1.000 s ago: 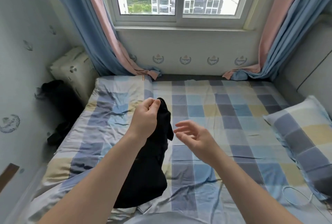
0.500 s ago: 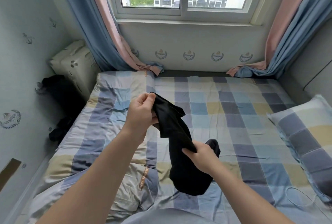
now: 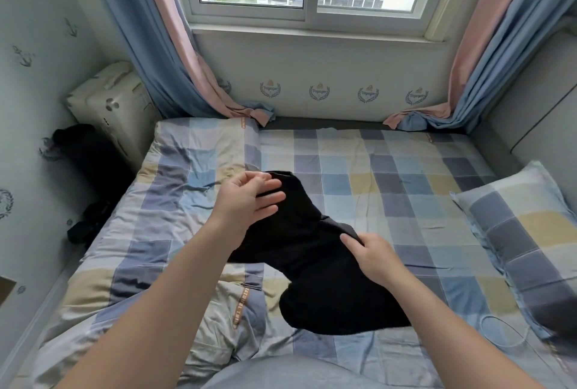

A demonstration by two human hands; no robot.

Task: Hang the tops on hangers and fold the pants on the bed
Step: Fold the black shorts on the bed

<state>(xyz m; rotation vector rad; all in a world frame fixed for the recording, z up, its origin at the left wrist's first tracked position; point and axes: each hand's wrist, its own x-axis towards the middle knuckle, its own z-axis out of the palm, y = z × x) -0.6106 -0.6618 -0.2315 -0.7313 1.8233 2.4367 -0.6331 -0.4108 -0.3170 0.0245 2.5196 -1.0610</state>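
The black garment (image 3: 312,251) lies bunched in the middle of the bed (image 3: 406,188), running from far left to near right. The left hand (image 3: 246,201) rests on its far end with fingers mostly straight, though I cannot tell whether the thumb pinches cloth, and the right hand (image 3: 374,256) pinches the right edge halfway along. If these are pants, a good fold likely calls for both hands to find the waistband corners, pull the cloth taut and flat on the sheet, and line up the legs before doubling them over.
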